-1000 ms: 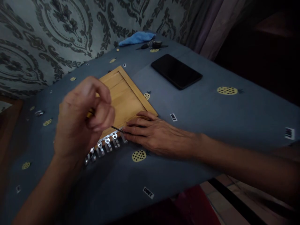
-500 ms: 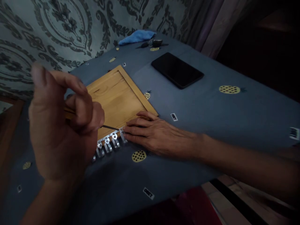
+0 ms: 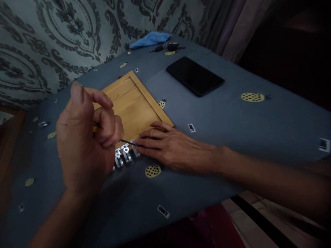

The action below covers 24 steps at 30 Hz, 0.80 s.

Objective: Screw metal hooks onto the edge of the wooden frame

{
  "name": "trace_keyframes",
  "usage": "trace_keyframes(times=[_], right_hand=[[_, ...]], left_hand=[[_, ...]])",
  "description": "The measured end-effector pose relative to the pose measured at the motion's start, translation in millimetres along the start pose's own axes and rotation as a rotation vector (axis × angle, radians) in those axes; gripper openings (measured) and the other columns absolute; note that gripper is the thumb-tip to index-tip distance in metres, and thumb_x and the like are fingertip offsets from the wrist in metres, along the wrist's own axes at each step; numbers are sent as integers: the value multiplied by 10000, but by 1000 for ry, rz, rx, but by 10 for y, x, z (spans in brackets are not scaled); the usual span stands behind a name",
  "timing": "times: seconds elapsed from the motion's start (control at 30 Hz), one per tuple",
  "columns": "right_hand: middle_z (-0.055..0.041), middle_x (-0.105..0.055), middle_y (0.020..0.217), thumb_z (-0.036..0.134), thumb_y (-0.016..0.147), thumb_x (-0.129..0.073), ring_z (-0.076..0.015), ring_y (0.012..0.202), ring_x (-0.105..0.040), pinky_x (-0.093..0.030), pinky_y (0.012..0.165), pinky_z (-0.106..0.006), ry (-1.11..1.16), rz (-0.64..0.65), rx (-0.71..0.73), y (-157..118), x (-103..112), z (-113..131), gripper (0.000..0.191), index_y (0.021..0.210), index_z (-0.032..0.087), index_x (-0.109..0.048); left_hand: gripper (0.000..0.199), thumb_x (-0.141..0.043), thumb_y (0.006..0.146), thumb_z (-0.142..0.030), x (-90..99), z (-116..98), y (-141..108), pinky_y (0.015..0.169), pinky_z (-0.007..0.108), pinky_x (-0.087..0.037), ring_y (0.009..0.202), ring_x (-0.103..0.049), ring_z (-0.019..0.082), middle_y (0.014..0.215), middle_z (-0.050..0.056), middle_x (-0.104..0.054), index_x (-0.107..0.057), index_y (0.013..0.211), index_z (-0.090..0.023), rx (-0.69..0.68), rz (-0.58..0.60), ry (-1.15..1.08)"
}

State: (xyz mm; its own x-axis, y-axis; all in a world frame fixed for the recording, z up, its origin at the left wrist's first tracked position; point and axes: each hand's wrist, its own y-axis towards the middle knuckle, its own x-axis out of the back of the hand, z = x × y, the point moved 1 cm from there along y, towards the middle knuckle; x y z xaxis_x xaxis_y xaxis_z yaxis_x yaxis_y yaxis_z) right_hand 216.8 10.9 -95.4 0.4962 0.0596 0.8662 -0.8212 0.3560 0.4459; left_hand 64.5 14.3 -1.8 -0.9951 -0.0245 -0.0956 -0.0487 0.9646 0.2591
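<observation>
My left hand (image 3: 89, 134) is closed around a screwdriver (image 3: 127, 142), whose thin dark shaft slants down to the right. Its handle is mostly hidden in my fingers. The shaft's tip meets the right end of a metal hook rail (image 3: 126, 148) with several silver hooks, along the near edge of a framed wooden panel (image 3: 134, 106). My right hand (image 3: 173, 148) lies with fingers stretched over the panel's near right corner, fingertips touching the rail's end beside the tip. My left hand covers the rail's left part.
A black smartphone (image 3: 195, 75) lies beyond the panel to the right. Farther back are a blue cloth (image 3: 150, 40) and a dark set of keys (image 3: 168, 47). A small shiny metal piece (image 3: 43, 124) rests at the left on the blue patterned tablecloth (image 3: 207, 117).
My left hand has shifted right with the screwdriver, uncovering the small metal piece at the left and hiding more of the hooks. My right hand stays in place.
</observation>
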Motion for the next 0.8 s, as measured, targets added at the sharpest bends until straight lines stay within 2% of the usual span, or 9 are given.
trace_keyframes(times=[0.07,0.23,0.3,0.43,0.6,0.7,0.8], right_hand=[[-96,-657,1292,152,1017,-381,-229,1213,-534,-365,1073,-464,-5,-1,-3,3,0,4,341,1274,133,-604],[-100,-666,1272,143,1009,-394,-237,1187,-546,-381,1052,-455,-8,-14,11,6,-14,6,331,1260,110,-608],[-98,-669,1269,148,1010,-396,-236,1177,-551,-389,1043,-459,-16,-9,7,6,-17,3,327,1254,121,-612],[-86,-661,1290,157,1017,-397,-229,1190,-543,-379,1055,-456,-28,-7,2,1,-8,3,327,1266,137,-608],[-90,-651,1308,152,1017,-413,-230,1211,-533,-385,1060,-465,-15,-11,0,-2,-12,3,332,1295,128,-593],[-87,-647,1311,135,1019,-399,-221,1212,-536,-375,1075,-457,-21,-2,-5,-7,-30,-3,339,1308,122,-577],[-77,-641,1323,116,1022,-375,-218,1246,-516,-350,1102,-448,-15,-1,-4,-17,-37,-5,348,1306,120,-577]], left_hand=[[400,-474,998,-361,-1,-4,-10,364,227,-152,337,-120,47,388,-87,-228,-559,655,-174,-1,0,0],[311,-629,916,-374,14,11,-29,409,233,-295,427,-349,79,477,-40,-395,-617,685,-167,-4,23,-22],[295,-642,908,-368,10,27,-13,387,228,-266,410,-317,74,470,-47,-360,-628,686,-173,-12,49,-50],[359,-576,938,-390,-15,39,57,338,221,-148,338,-133,49,406,-79,-211,-615,651,-179,32,71,-55],[464,-373,993,-234,18,26,132,331,209,-98,342,-63,52,429,-62,-187,-588,583,-198,82,179,-75],[412,-444,976,-262,75,40,169,316,209,-96,322,-70,33,439,-64,-207,-593,600,-186,130,286,-94],[311,-591,910,-314,115,58,242,281,196,-107,293,-77,13,437,-75,-213,-626,632,-180,166,461,-129]])
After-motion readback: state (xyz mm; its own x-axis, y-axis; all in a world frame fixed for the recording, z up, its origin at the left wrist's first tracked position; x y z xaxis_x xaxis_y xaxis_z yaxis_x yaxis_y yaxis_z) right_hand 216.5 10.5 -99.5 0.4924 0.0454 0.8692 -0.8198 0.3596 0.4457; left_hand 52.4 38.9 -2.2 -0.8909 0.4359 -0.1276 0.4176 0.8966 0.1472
